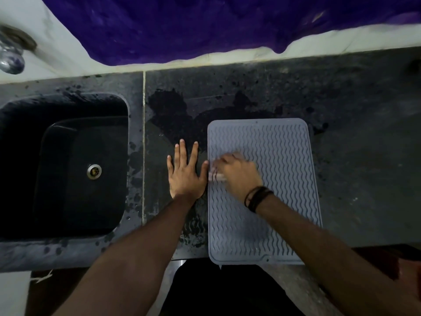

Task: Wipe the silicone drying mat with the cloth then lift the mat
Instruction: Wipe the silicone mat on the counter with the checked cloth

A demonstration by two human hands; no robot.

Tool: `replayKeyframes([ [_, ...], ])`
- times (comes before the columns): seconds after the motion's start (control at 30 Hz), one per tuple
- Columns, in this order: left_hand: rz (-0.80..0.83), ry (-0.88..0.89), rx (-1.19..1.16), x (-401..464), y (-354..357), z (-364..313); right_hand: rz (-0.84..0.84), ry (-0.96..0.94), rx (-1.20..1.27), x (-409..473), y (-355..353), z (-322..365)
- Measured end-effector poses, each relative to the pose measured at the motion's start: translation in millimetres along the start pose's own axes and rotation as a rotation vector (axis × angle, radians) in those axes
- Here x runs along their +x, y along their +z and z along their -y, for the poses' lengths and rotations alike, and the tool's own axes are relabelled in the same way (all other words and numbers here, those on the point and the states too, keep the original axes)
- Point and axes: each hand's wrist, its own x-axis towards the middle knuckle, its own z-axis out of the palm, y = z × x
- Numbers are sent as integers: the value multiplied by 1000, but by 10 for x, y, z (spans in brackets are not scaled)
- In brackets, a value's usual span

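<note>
**Mat wipe under way**

Grey mat (pixel 273 179) flat on dark wet surface (pixel 353 156), long axis front-to-back, near end overhanging. Right hand (pixel 237 174) clutches blurred cloth (pixel 216 176) on mat. Left hand (pixel 184 172) spread flat beside it. Sink (pixel 68 167) left.

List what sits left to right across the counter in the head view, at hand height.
Sink, its drain, the left hand flat on the counter, then the right hand holding the cloth on the mat.

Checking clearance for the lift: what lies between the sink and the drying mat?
In the head view, wet dark counter with a pale seam, and the left hand lying flat between sink and mat.
</note>
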Motion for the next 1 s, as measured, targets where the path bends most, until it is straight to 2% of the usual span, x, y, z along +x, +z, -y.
replayKeyframes([
  [0.13, 0, -8, 6, 3, 8, 0, -129, 87, -13, 608, -286, -171],
  [0.27, 4, -12, 12, 6, 5, 0, -55, 151, -113, 932, -246, -269],
  [0.63, -18, -1, 0, 1, 11, 8, 60, 18, -78, -268, 189, 36],
  [0.73, -15, -7, -4, 6, 5, -1, 64, -6, -32, -352, 182, 28],
  [0.8, -19, -10, 5, 12, 0, -13, 44, 20, 13, -201, 52, -23],
  [0.9, -20, -14, 16, 7, 1, -13, -99, 101, -7, 285, -194, -152],
  [1.0, -13, -12, 17, 13, 15, -4, -77, 149, -55, 745, -274, -235],
])
